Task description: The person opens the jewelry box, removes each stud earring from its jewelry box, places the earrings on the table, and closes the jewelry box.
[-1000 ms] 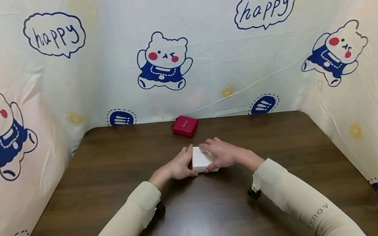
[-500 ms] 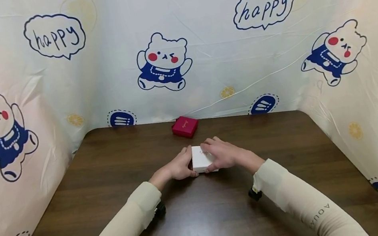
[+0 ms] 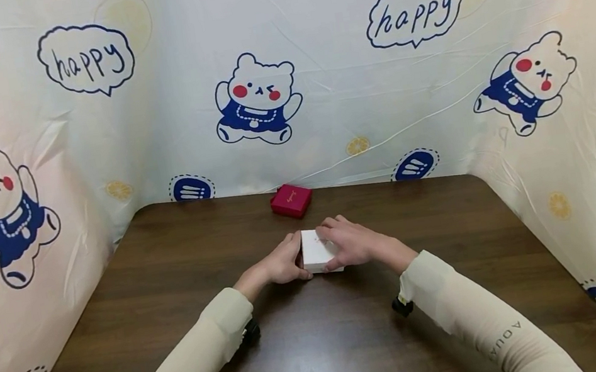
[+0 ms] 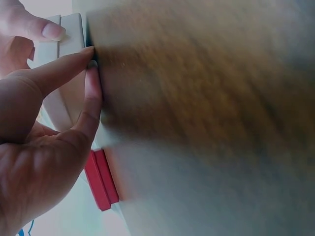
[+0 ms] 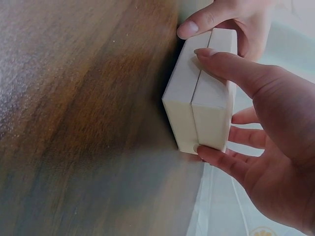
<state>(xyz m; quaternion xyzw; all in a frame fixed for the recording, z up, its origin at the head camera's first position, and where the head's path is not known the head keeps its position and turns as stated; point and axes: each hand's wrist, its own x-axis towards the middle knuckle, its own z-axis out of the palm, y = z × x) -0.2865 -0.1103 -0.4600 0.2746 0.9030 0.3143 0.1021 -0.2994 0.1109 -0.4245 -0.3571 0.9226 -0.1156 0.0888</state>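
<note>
A small square white gift box (image 3: 314, 252) sits on the table between the two hands, with faint lettering on its top. In the right wrist view, a seam runs round the box (image 5: 209, 123) where lid and base meet. My left hand (image 3: 284, 260) holds the lower part at its left side, thumb at the near face close to the tabletop. From above and the right, my right hand (image 3: 356, 242) grips the lid, its thumb on the near face at the seam and its fingers reaching over to the far side. The lid's right part is hidden under that hand.
Behind the hands, near the table's far edge, lies a dark red box (image 3: 291, 201) with gold lettering. The brown wooden table (image 3: 321, 348) is enclosed at the back and sides by a printed cloth (image 3: 330, 92).
</note>
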